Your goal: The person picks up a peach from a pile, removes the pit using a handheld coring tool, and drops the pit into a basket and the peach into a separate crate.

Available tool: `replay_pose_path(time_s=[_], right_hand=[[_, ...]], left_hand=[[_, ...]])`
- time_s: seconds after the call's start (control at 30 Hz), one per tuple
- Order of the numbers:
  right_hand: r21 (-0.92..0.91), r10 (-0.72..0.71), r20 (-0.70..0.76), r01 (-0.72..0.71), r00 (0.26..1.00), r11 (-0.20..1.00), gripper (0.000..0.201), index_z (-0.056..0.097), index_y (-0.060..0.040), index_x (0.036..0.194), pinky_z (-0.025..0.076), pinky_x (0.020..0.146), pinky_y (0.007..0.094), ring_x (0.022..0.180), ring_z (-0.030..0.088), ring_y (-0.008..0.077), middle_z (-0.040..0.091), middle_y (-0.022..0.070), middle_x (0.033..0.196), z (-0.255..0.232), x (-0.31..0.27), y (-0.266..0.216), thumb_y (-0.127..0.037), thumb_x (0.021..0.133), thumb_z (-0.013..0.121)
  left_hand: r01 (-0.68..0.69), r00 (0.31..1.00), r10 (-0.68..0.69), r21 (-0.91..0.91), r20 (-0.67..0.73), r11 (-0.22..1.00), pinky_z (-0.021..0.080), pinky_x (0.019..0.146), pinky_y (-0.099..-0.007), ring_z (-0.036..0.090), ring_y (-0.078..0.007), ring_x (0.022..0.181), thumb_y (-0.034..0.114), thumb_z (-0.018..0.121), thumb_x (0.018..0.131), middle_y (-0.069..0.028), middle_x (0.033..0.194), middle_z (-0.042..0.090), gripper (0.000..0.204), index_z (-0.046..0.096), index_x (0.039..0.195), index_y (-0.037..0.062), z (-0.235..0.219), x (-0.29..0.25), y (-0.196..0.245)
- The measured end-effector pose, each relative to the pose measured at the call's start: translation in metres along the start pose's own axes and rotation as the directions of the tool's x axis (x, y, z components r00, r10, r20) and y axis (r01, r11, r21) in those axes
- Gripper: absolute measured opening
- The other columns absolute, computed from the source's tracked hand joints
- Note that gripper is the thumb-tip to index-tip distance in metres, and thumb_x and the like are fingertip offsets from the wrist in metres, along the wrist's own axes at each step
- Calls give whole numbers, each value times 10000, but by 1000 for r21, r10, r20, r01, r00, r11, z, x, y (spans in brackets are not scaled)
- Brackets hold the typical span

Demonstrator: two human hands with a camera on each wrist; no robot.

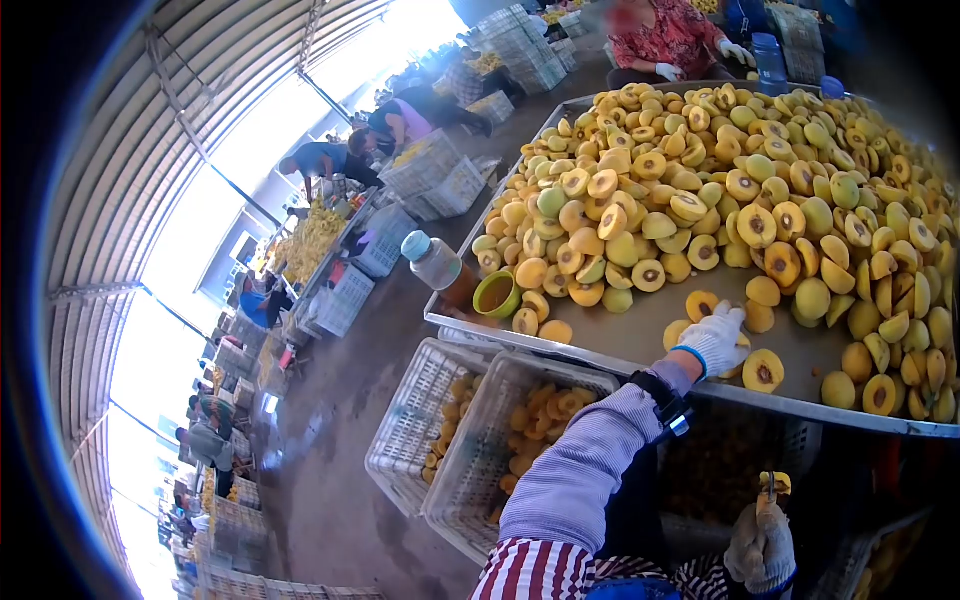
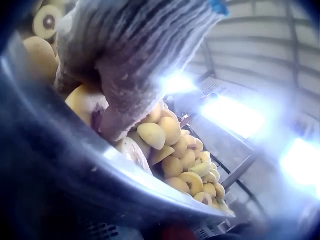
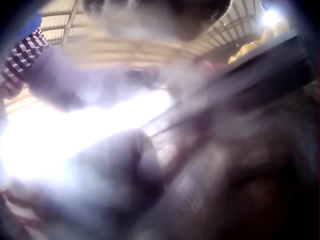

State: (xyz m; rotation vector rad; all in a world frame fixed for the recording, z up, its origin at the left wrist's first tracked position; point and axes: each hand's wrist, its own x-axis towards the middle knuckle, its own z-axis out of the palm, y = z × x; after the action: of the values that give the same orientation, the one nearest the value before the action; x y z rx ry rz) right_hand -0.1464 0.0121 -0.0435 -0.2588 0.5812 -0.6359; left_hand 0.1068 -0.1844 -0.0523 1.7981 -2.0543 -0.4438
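In the head view, my gloved left hand [image 1: 715, 340] reaches over the near edge of the metal table among halved yellow peaches. Its thumb and fingers straddle a peach half [image 2: 80, 102], as the left wrist view shows. Cut side up by this hand lies another peach half [image 1: 763, 370]. Lower, in front of the body, my gloved right hand [image 1: 762, 550] grips a slim metal tool [image 1: 768, 490], with a yellow fruit piece [image 1: 782, 482] at its tip. The tool's exact kind cannot be made out. Blur fills most of the right wrist view.
A big peach heap [image 1: 640, 200] covers much of the metal table [image 1: 650, 325]. A green cup [image 1: 496, 295] and a bottle [image 1: 440, 268] stand at its left corner. Below are white crates [image 1: 400, 440] of fruit. A person [image 1: 665, 40] sits across the table.
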Motion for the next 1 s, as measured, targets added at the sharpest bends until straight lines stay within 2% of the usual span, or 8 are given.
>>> replay_pose_path(time_s=[0.2,0.37,0.47,0.6,0.67,0.77,0.9,1.0], right_hand=[[-236,-94,-79,73,992,969,310,521,-47,757,284,290,257,290,355,119,463,30,452,1,-9,2,-284,956,512],[-334,-78,-267,-17,961,943,164,521,-48,842,310,304,260,307,387,135,468,24,484,15,-12,2,-188,908,574],[-465,-160,-217,42,963,884,152,538,-48,885,314,319,246,343,423,125,494,24,518,11,-6,8,-186,895,600],[-611,-141,-246,-41,959,790,170,552,-24,958,334,363,229,412,455,84,553,26,636,25,-3,3,-170,893,613],[-611,-153,-256,-37,955,791,226,584,-43,1018,395,476,223,540,529,78,571,-3,696,14,-1,8,-230,901,632],[-724,-277,-248,13,928,690,362,581,-24,1145,413,474,230,545,550,90,600,14,711,-9,4,21,-322,941,606],[-781,-236,-275,-73,932,620,394,592,-40,1140,466,544,265,616,617,151,645,69,756,-26,3,26,-368,927,635],[-934,-350,-116,18,930,356,393,607,-27,1125,513,642,329,715,663,226,675,119,811,-20,-7,23,-365,925,623]], left_hand=[[274,937,-293,121,189,954,471,964,-432,585,-356,1135,371,640,824,-187,1226,601,518,530,1223,58,-23,-29,14],[341,919,-394,-473,-16,812,474,950,-313,614,-206,1095,325,753,837,-128,1203,622,593,498,1252,-13,-23,-45,7],[205,956,-278,-884,90,421,460,976,-296,565,-167,1141,254,723,879,-123,1249,584,541,476,1260,-39,-30,-75,41],[98,995,-19,-938,97,333,434,1020,-299,549,-152,1157,183,696,901,-89,1282,562,475,464,1266,-12,-14,-121,108],[-12,998,50,-704,34,710,484,957,-326,628,-217,1082,208,719,875,-101,1228,604,501,473,1267,17,-6,-137,130],[-74,995,45,-370,-87,926,525,865,-375,651,-312,1008,256,750,827,-128,1186,617,545,491,1261,52,17,-141,136],[-152,983,115,-288,-142,945,536,800,-406,643,-348,987,286,763,792,-130,1190,611,555,517,1243,77,35,-140,141],[-346,936,311,-262,-165,901,537,800,-408,644,-342,989,280,775,779,-132,1193,607,571,515,1244,72,34,-144,143]])
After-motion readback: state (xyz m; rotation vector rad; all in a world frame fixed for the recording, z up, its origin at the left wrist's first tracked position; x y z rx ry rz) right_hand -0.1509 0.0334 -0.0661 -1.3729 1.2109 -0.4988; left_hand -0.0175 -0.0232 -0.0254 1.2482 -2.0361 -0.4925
